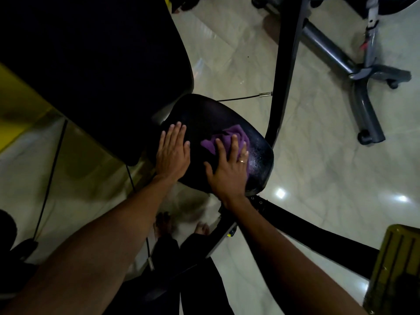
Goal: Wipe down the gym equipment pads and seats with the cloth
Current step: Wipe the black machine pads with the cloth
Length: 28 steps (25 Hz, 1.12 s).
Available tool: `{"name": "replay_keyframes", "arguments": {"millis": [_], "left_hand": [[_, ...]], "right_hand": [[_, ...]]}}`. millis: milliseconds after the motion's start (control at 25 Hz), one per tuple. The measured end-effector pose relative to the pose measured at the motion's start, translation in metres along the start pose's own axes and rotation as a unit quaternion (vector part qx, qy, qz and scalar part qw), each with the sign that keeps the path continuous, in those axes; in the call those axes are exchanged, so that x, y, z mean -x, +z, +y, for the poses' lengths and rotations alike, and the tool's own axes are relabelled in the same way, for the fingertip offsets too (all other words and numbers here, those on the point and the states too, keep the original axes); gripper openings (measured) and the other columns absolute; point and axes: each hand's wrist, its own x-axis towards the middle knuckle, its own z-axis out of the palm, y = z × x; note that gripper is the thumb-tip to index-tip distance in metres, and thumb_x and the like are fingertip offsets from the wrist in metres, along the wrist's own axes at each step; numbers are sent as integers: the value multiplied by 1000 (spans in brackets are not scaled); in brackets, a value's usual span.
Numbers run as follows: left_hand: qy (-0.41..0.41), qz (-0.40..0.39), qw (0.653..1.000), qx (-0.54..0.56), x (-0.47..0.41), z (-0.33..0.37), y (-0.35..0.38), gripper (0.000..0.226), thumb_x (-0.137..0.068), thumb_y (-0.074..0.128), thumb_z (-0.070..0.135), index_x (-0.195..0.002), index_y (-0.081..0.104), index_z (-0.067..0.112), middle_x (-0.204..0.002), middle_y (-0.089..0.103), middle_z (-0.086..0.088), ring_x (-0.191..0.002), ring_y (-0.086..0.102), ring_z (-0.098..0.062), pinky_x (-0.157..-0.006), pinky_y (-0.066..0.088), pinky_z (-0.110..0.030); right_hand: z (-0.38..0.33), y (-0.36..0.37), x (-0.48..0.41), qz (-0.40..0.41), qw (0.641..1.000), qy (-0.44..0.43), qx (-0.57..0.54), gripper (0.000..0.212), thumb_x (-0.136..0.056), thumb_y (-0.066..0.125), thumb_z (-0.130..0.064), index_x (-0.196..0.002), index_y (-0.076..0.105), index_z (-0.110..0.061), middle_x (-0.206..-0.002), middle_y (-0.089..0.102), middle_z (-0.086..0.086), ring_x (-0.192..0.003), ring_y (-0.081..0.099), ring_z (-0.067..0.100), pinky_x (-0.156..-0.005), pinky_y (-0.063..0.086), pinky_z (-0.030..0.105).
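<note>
Forearms [95,242] extend, left hand [172,153] flat on seat [204,114], right hand [229,172] pressing cloth [235,131].

Nothing written can be read, no brand, label, number or sign; a small yellow mark [231,234] on the frame bar [218,243] below the seat [204,114] is too blurred

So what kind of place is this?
Most likely a gym: a black padded seat, a curved dark frame bar beside it, a thin cable, and a grey equipment base on the floor.
</note>
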Motion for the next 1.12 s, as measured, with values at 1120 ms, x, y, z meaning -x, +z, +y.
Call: {"name": "replay_keyframes", "arguments": {"millis": [1120], "left_hand": [[147, -62, 986, -40, 17, 49, 1, 55, -102, 26, 25, -152, 35, 4, -159, 33, -12, -150, 26, -27, -124, 17, -44]], "right_hand": [[113, -21, 50, 22, 996, -87, -30, 85, -83, 52, -59, -160, 26, -34, -171, 9, 9, -156, 11, 36, -125, 17, 54]]}}
